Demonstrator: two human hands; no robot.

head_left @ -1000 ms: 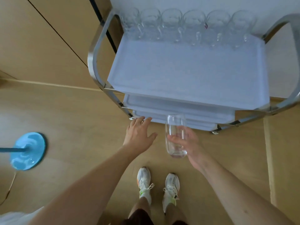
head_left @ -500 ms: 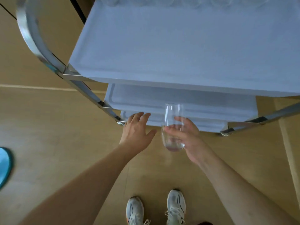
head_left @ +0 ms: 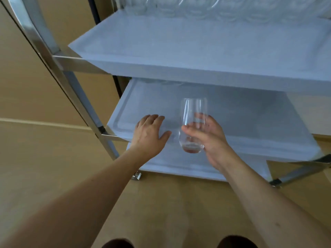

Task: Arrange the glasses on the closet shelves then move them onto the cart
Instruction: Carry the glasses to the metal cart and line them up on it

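Fingers [head_left: 200, 120] of my right hand [head_left: 208, 136] curl round a clear stemless glass [head_left: 193, 125], thumb across its near side, the other fingers showing through from behind. I hold the glass upright, rim uppermost, its thick base level with my palm. It hangs in front of the middle shelf [head_left: 250, 122] of the cart [head_left: 59, 72], over that shelf's near edge; whether the base touches anything I cannot tell, though it seems to be clear of the shelf.

Just to the left of the glass, apart from it, my left hand [head_left: 149, 135] lies spread and flat, palm down, fingers straight and together, thumb angled out toward the glass. It holds nothing. Its fingertips reach over the near rim of the middle shelf, and the hand appears to rest on or just above that rim; I cannot say which.

Both my bare forearms run in from the bottom of the view.

The middle shelf is a pale white tray with a raised lip. Below it the near edge of the bottom shelf [head_left: 179, 167] shows, also white. Above, the top shelf [head_left: 197, 51] carries a row of clear glasses [head_left: 197, 8] along its far edge, blurred and cut off by the top of the view. A polished metal frame holds the shelves, with a small caster [head_left: 137, 176] at the near left foot. The cart stands on a tan wooden floor [head_left: 53, 167].
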